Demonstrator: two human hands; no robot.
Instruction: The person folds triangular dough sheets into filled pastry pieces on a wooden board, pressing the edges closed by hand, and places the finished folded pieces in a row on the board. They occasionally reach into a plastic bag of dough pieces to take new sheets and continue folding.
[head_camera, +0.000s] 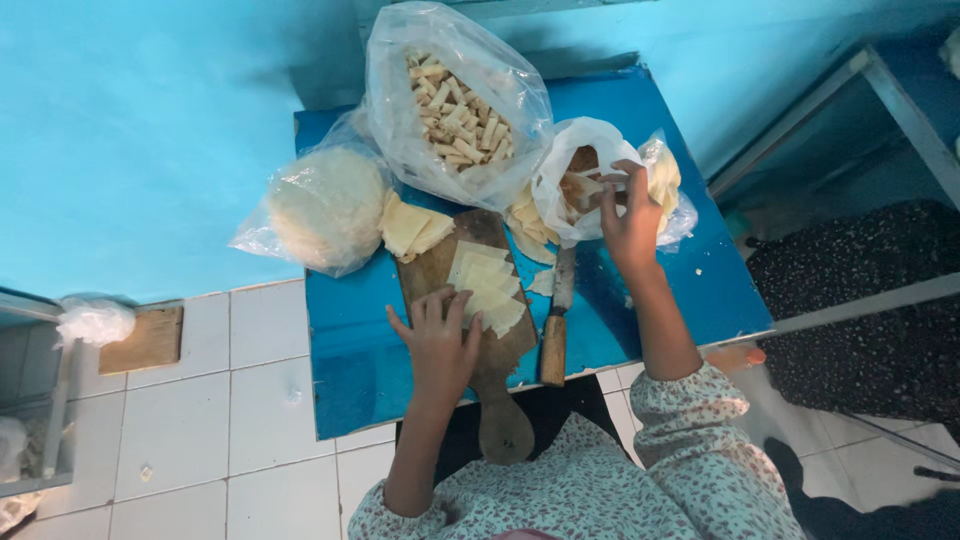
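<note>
My left hand (440, 340) lies flat, fingers spread, on the wooden cutting board (435, 275), touching a stack of pale square dough sheets (485, 285). My right hand (630, 215) reaches into a small white plastic bag (570, 160) holding brown filling, fingers pinched inside it; what they grip is hidden. A knife with a wooden handle (555, 345) rests on the blue table (350, 360) between my hands.
A big clear bag of rolled pastries (455, 110) stands at the back. A bag of round dough sheets (325, 205) lies left, with loose cut sheets (412, 228) beside it. White tiled floor (220, 420) left; a metal frame (900, 110) and dark fabric (860, 300) right.
</note>
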